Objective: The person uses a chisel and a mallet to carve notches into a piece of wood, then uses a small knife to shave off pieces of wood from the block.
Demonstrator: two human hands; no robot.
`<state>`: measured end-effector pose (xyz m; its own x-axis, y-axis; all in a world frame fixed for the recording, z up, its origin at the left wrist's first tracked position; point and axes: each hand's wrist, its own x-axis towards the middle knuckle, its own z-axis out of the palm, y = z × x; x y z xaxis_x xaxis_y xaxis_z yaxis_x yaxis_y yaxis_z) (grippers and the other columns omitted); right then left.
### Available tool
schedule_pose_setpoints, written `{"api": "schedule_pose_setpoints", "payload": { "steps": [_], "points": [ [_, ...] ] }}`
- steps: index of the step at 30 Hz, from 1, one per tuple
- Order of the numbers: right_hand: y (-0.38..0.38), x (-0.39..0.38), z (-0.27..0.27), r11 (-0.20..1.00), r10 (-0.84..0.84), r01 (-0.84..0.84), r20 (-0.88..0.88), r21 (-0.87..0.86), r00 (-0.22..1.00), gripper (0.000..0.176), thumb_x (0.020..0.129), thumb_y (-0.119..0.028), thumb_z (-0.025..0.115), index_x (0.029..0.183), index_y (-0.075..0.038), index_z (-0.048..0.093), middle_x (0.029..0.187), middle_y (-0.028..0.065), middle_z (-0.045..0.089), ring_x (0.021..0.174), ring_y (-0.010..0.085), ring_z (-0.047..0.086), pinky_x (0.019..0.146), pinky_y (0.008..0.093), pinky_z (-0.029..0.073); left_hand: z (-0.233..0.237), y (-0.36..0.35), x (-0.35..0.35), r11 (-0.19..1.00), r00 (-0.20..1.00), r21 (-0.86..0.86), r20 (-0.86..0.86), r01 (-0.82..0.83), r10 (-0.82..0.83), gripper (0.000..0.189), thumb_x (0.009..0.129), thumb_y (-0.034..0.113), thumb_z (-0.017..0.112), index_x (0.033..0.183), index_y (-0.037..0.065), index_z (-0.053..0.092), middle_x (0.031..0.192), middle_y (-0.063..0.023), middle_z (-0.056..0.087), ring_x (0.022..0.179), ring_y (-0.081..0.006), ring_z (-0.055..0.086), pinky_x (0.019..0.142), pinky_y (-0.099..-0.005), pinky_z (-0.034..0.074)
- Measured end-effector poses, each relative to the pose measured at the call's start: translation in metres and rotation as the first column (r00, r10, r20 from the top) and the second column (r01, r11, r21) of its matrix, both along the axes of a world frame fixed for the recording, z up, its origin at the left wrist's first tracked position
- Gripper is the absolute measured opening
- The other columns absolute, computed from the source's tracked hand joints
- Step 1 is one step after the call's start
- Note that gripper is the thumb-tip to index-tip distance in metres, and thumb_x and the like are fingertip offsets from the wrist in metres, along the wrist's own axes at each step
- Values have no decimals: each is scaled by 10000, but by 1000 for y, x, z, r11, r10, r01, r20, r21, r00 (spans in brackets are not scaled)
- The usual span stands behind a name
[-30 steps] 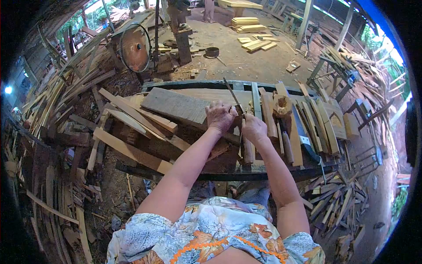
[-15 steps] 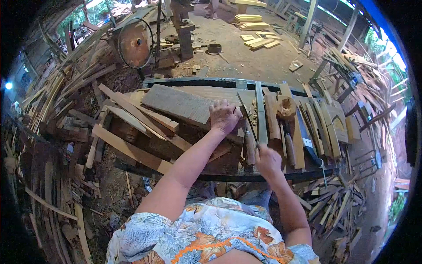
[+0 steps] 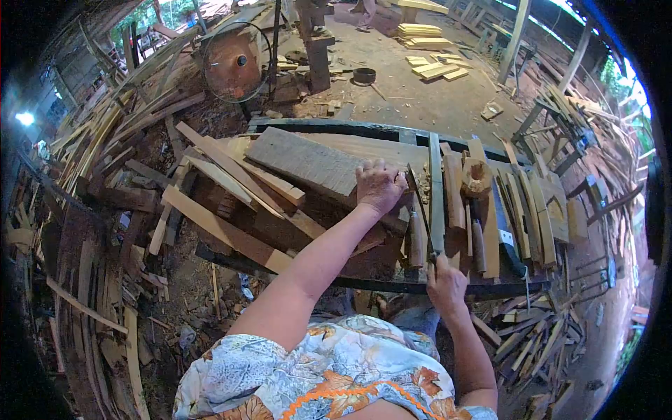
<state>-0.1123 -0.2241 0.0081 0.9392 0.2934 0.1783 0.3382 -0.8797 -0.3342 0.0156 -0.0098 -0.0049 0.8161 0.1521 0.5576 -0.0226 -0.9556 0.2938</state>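
On the bench, my left hand (image 3: 380,185) is closed at the right end of a wide grey board (image 3: 308,159), holding something small and pale at its fingertips. My right hand (image 3: 446,282) is wrapped round the handle end of a long thin dark blade (image 3: 418,203), which slants up and left to just beside my left fingertips. Between the blade and a flat metal bar (image 3: 437,196) lie curly shavings (image 3: 425,178). A wooden-handled tool (image 3: 416,241) lies just left of the bar.
Long wooden strips (image 3: 224,224) jut over the bench's left side. Right of the bar are a hollowed wooden block (image 3: 477,176), a black-handled saw (image 3: 511,248) and more strips. Beyond stand a round fan (image 3: 238,61) and yellow plank stacks (image 3: 423,38).
My right hand has moved down and slightly right with the blade, which is drawn back toward my body. The whole view has shifted, so the bench appears further right.
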Motion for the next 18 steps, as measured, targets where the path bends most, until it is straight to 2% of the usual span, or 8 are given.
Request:
{"api": "schedule_pose_setpoints", "payload": {
  "steps": [3,4,9,11,14,16,18],
  "points": [
    [0,2,4,1000,-7,8,-54,0,998,208,877,-245,504,938,-51,544,716,211,620,693,381,622,630,481,478,1,-1,-1,1000,1000,-18,-3,11,-11,245,804,360,540,793,154,673,893,-87,590,878,-299,538,791,-458,386],
    [8,20,5,1000,6,-7,-52,-17,999,220,878,-255,498,949,-52,543,730,213,623,712,377,625,646,481,478,4,-1,-2,999,1000,-37,-7,23,-23,252,806,363,536,794,152,673,902,-89,594,881,-301,538,794,-462,387],
    [62,109,0,991,-60,62,-25,115,998,279,879,-295,463,906,-39,572,804,222,625,829,392,605,731,464,470,3,-2,-1,999,999,-11,-6,40,-40,273,822,374,513,823,155,675,915,-90,603,912,-303,535,806,-470,380],
    [67,119,-3,995,-79,81,-34,55,996,278,875,-295,469,889,-41,581,806,219,628,822,391,609,728,471,470,6,-3,-3,1000,1000,4,-30,3,-2,268,828,369,509,843,162,679,914,-92,601,924,-302,532,813,-470,378],
    [46,92,-5,997,-44,47,-43,56,998,260,877,-291,475,901,-53,575,786,222,625,800,396,609,710,479,472,2,-5,-2,1000,1000,15,-26,-2,2,251,801,356,525,818,157,677,911,-75,598,915,-280,534,803,-452,380],
    [28,46,7,995,-23,25,-15,92,1000,232,872,-258,480,890,-52,586,751,228,628,746,388,630,665,476,486,0,-4,0,1000,1000,4,0,0,0,248,788,351,532,803,148,675,914,-70,597,909,-272,534,799,-442,382],
    [5,11,-8,996,-38,42,-51,80,998,205,873,-243,482,928,-61,557,716,218,625,707,390,627,635,490,479,0,-4,0,1000,1000,11,-9,10,-10,250,790,351,531,799,146,673,913,-73,597,907,-275,534,800,-442,381]
  ]
}}
